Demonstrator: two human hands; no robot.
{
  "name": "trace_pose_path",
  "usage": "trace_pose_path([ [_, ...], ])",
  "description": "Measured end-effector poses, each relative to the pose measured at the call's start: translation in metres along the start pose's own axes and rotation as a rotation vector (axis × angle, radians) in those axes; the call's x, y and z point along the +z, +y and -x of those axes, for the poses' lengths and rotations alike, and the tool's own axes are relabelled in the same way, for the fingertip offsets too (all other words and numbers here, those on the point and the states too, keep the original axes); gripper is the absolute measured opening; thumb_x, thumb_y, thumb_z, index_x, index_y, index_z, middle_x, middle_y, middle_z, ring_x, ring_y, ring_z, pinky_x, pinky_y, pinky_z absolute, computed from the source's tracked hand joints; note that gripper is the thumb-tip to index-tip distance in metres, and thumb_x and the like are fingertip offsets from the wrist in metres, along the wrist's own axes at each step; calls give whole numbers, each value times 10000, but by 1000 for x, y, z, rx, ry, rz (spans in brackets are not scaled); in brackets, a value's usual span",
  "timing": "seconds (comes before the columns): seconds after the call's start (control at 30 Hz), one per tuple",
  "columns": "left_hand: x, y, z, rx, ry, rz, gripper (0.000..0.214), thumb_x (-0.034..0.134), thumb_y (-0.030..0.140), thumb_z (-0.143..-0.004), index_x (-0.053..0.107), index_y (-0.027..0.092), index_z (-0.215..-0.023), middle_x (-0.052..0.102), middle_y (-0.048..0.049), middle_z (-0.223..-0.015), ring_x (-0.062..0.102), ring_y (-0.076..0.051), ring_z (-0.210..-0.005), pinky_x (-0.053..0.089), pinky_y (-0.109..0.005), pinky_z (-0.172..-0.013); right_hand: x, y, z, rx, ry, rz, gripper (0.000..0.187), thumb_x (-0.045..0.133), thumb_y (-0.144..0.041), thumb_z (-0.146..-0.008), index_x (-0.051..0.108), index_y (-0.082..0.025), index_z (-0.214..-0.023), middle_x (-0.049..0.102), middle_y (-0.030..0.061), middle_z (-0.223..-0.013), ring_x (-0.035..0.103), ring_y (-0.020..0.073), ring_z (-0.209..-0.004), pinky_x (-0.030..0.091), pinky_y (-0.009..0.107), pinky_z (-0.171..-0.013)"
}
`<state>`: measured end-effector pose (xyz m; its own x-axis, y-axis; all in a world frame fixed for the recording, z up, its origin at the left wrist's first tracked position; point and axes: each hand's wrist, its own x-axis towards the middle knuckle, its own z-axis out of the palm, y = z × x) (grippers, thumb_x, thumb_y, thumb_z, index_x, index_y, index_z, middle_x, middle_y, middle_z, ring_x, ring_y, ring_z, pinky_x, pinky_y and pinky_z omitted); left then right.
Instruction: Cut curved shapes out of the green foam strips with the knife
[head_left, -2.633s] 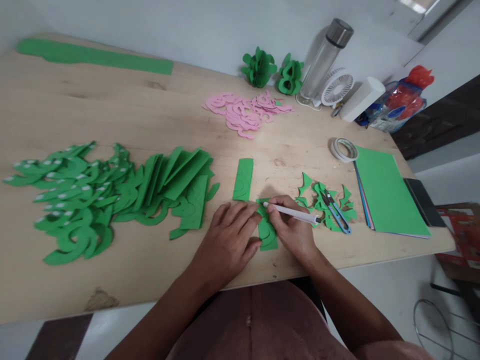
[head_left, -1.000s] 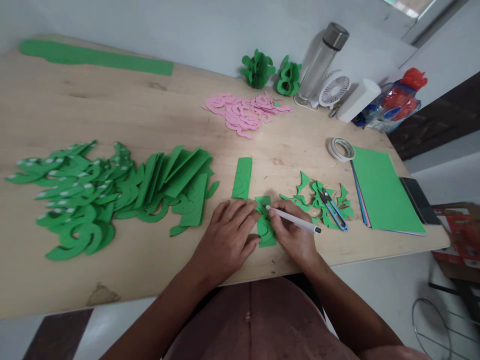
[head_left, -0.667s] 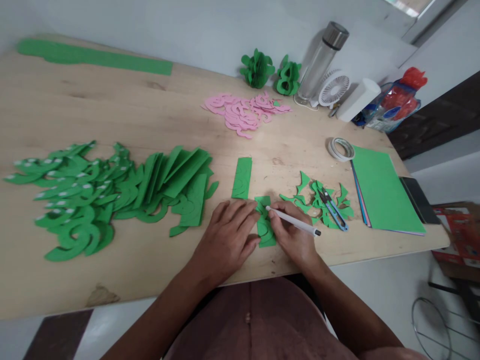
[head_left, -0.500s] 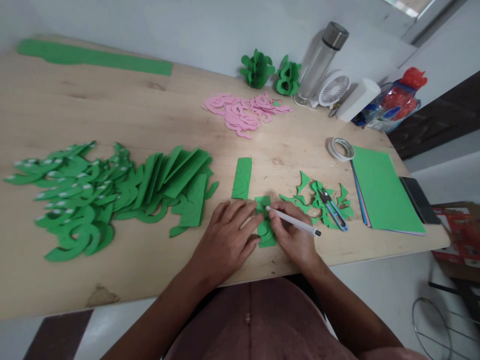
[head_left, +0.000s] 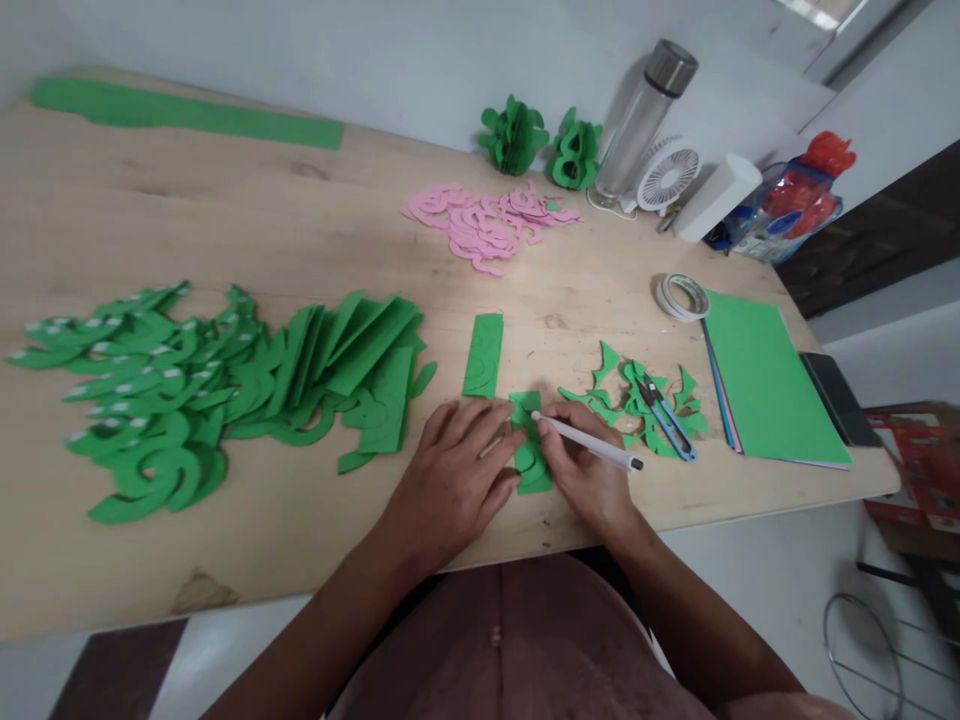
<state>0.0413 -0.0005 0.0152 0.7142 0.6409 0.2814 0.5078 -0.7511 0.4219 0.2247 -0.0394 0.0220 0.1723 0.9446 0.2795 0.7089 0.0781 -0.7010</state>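
Note:
My right hand grips a white pen, its dark end pointing right and its other end over a small green paper piece. Flat on the table, my left hand has its fingers spread, with fingertips at the left edge of that piece. The piece is partly hidden under my fingers; curved lines show on its lower part. Just beyond my left hand lies a green paper strip with drawn curves. To the right of my right hand, blue thread snips rest on green paper scraps.
Green cut-outs and folded green papers lie at left. Pink cut-outs sit farther back, before two green paper figures. A tape roll, green sheets, a bottle and a small fan are at right.

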Motion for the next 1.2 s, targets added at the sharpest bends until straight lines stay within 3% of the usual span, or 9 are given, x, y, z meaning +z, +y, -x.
trace_pose_path([
  [1.2, 3, -1, 1, 19, 32, -3, 312, 519, 267, -953, 634, 183, -1231, 615, -136, -1357, 509, -328, -1274, 370, -563, -1097, -2, 1, 3, -72, 42, 19, 123, 560, -265, -941, 667, -229, -891, 742, 41, -845, 697, 195, -771, 540, 339, -731],
])
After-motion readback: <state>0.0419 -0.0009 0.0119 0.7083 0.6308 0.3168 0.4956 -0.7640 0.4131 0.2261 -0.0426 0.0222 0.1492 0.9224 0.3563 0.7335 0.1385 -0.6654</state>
